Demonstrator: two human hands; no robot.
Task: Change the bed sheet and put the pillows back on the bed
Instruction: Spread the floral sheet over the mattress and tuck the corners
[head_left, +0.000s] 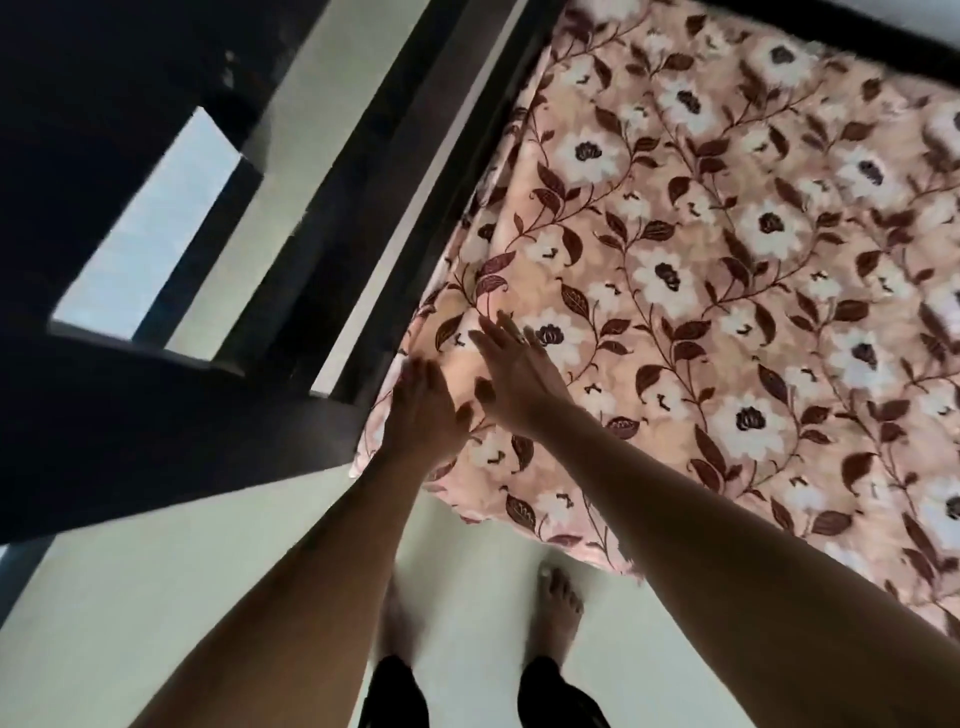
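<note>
Both hands, left (423, 402), right (514, 371), seemingly flat on floral sheet (727, 249) corner

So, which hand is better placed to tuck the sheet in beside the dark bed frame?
Probably the left hand: it lies at the sheet edge beside the bed frame; the right hand rests farther in.

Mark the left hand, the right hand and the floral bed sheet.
left hand (423, 410): head view, on the back of the hand.
right hand (514, 374): head view, on the back of the hand.
floral bed sheet (727, 291): head view, on a bare stretch away from the hands.
</note>
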